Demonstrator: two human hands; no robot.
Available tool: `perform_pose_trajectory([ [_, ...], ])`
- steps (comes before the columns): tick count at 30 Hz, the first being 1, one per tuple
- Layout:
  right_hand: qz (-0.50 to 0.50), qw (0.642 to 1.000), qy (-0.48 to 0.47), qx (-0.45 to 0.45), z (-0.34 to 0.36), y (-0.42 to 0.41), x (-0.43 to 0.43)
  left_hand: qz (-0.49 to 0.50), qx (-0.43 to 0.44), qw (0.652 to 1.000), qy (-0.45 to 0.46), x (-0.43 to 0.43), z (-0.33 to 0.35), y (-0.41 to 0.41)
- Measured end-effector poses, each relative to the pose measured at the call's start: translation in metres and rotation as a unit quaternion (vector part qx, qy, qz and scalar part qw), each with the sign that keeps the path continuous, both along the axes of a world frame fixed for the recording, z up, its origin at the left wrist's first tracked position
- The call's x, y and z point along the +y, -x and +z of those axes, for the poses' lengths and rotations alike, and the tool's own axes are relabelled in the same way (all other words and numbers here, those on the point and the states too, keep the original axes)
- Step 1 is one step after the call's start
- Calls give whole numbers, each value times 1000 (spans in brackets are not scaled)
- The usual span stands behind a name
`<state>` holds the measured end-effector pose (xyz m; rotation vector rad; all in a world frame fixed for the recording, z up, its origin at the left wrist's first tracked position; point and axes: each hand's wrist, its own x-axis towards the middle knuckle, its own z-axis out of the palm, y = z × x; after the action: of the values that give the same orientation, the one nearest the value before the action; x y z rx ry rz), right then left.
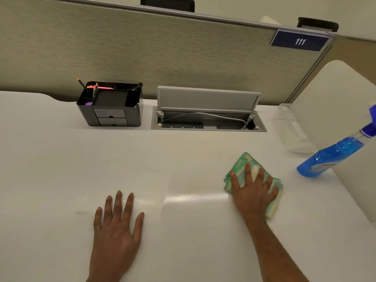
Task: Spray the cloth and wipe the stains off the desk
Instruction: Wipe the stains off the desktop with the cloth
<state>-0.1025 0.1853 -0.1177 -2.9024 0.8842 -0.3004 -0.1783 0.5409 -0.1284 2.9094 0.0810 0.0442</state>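
Wiping stage: right hand presses flat on the folded green cloth, lower right of frame. Left hand is flat and empty on the surface. Spray bottle is set aside at right. Faint smear left of the left hand looks unwiped.

A white desk is filling most of the frame. A black organizer with pencils is sitting on it in the upper left, and an open cable box is lying just beside it, at the upper centre. A clear tray is standing at the upper right, near a blue spray bottle. A green cloth is lying flat at the centre right under the right hand. The left hand is resting flat at the lower left. A faint smear is showing left of that hand.
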Motion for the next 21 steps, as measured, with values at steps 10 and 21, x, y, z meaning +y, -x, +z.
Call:
perform_pose_trajectory([
  [10,3,1000,10,11,4,73,18,-1,-3,1000,-8,-1,2,2],
  [21,127,991,-27,18,16,158,105,-5,-5,1000,-11,-2,3,3],
])
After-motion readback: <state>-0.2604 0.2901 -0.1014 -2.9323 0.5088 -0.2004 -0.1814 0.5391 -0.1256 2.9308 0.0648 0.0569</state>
